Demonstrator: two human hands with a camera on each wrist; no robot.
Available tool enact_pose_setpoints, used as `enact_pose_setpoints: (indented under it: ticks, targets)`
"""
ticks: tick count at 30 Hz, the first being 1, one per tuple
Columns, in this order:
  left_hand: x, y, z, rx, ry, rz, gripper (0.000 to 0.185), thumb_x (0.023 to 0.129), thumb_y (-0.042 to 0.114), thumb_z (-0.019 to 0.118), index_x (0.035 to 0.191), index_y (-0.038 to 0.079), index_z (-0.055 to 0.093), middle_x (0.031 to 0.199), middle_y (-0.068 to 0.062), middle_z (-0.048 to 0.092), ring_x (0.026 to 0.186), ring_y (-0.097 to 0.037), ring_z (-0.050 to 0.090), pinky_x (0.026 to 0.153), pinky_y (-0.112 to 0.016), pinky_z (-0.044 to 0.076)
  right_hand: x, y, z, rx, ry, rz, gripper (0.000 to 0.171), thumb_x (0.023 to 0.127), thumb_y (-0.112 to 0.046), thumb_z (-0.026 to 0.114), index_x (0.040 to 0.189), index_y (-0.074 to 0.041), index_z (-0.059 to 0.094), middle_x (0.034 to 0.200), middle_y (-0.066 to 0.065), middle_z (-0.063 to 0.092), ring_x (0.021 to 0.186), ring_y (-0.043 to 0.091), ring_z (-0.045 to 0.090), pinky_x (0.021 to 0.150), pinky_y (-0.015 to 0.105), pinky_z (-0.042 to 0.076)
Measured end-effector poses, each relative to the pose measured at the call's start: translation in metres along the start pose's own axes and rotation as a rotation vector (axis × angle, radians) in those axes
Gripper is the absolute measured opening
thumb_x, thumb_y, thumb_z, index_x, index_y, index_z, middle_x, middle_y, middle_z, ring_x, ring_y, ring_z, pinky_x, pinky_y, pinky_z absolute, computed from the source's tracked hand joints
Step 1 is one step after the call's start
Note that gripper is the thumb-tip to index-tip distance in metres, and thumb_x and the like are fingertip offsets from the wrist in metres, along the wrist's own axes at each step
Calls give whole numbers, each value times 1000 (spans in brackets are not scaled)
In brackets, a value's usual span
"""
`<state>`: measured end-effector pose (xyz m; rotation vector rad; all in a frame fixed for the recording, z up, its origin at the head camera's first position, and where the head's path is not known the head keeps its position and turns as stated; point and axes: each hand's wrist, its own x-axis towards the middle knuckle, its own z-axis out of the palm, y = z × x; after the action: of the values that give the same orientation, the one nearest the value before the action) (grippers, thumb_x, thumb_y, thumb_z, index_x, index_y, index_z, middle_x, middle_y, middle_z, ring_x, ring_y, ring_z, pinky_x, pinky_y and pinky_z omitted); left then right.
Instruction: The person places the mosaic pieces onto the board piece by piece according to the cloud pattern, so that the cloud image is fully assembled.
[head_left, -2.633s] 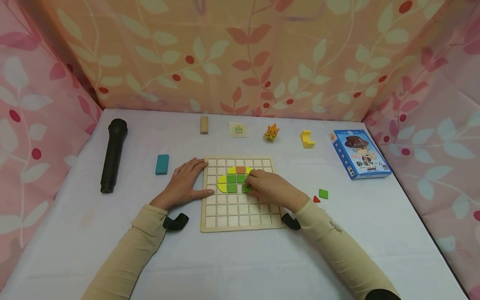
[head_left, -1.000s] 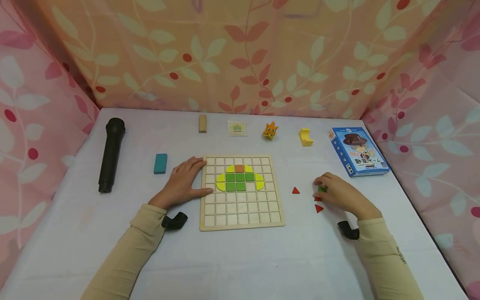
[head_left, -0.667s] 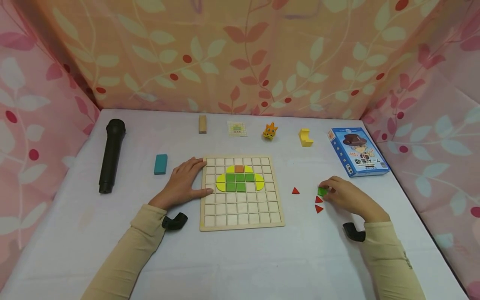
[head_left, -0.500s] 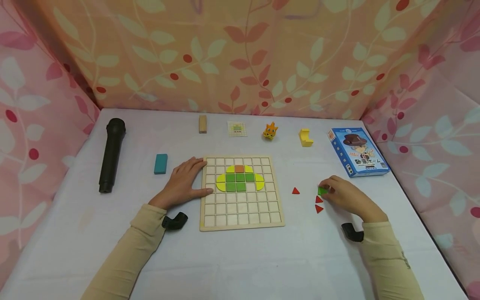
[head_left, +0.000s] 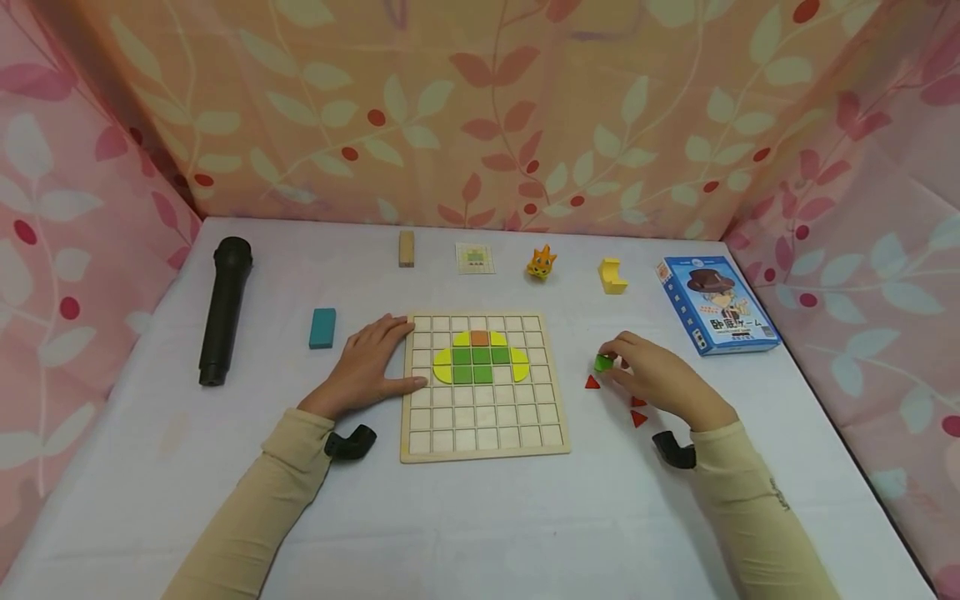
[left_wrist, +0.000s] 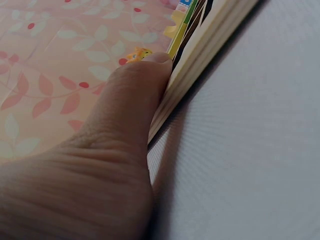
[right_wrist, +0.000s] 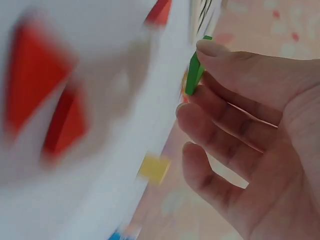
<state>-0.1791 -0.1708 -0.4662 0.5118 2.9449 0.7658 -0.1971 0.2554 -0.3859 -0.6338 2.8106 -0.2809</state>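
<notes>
A wooden grid board [head_left: 483, 433] lies mid-table, carrying a pattern of green, yellow and orange tiles [head_left: 481, 358]. My left hand [head_left: 370, 363] rests flat against the board's left edge [left_wrist: 200, 60], thumb along it. To the board's right, my right hand [head_left: 651, 379] pinches a small green square tile [head_left: 603, 362] [right_wrist: 194, 74] between thumb and fingertips, lifted just above the table. Three red triangle tiles lie by that hand, one [head_left: 592, 382] at its left and two [head_left: 638, 414] partly under it.
A black microphone [head_left: 223, 308] and a teal block [head_left: 322, 327] lie at the left. Along the back sit a wooden block [head_left: 407, 248], a pattern card [head_left: 476, 258], an orange figurine [head_left: 541, 263] and a yellow piece [head_left: 612, 277]. A blue box [head_left: 717, 307] lies at the right.
My right hand left the board, went to the loose pieces on the right, picked up the green tile and now carries it leftward toward the board. The left hand stayed still.
</notes>
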Motion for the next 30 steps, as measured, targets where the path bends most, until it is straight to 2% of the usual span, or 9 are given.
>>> enact_pose_setpoints:
  ticks: [8,16,21,30]
  targets:
    - [1,0,0,3,-8,2,95,78,63,67,150,13,30,155,-10,26,146,-31,12,111,-58,16,26,-51,12,-2,14,-176,30,86,-23,73,112,-15,62,104,-4,60,86,12,56,80,32,53]
    - [2,1,0,2,-5,1,96,77,62,68,150,13,30,155,-10,25,146,-32,12,111,-58,16,47,-81,26,-68,103,-465,20,86,-21,73,101,-13,63,99,-6,59,84,6,57,75,26,52]
    - [2,0,1,1,-5,5,96,77,62,69,150,12,30,155,-10,26,146,-31,12,111,-58,16,56,-91,30,-102,84,-498,16,87,-21,72,99,-13,66,99,-5,59,84,7,57,77,26,51]
    - [2,-3,2,0,7,10,96,77,63,68,149,12,31,155,-10,27,146,-32,13,110,-58,17,61,-101,33,-125,36,-468,14,89,-21,69,101,-14,67,101,-5,59,84,8,55,76,27,52]
